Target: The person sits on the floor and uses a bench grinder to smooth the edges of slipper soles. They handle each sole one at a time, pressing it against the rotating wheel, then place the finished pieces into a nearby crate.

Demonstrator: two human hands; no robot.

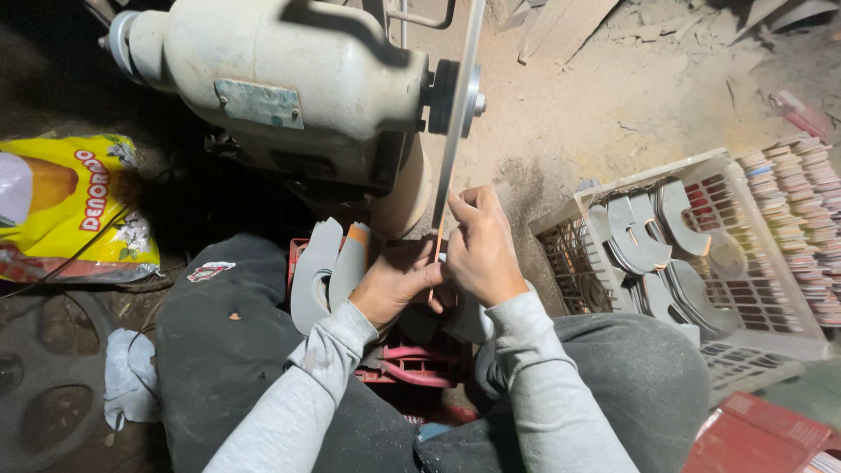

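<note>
Both my hands meet in front of a cream-coloured motor machine point(289, 88) with a thin upright sanding belt point(457, 123). My right hand point(480, 250) pinches a thin flat piece point(436, 254) with an orange edge and presses it against the belt's lower end. My left hand point(394, 282) grips the same piece from below. Grey curved sole-shaped pieces point(326, 267) stand just left of my left hand, in a red crate point(412, 368) between my knees.
A beige plastic crate point(569, 236) at right holds several grey curved pieces point(653, 241). Rows of stacked thin pieces point(793, 219) lie beyond it. A yellow bag point(74, 206) sits at left on the dusty floor, with a red box point(758, 438) at bottom right.
</note>
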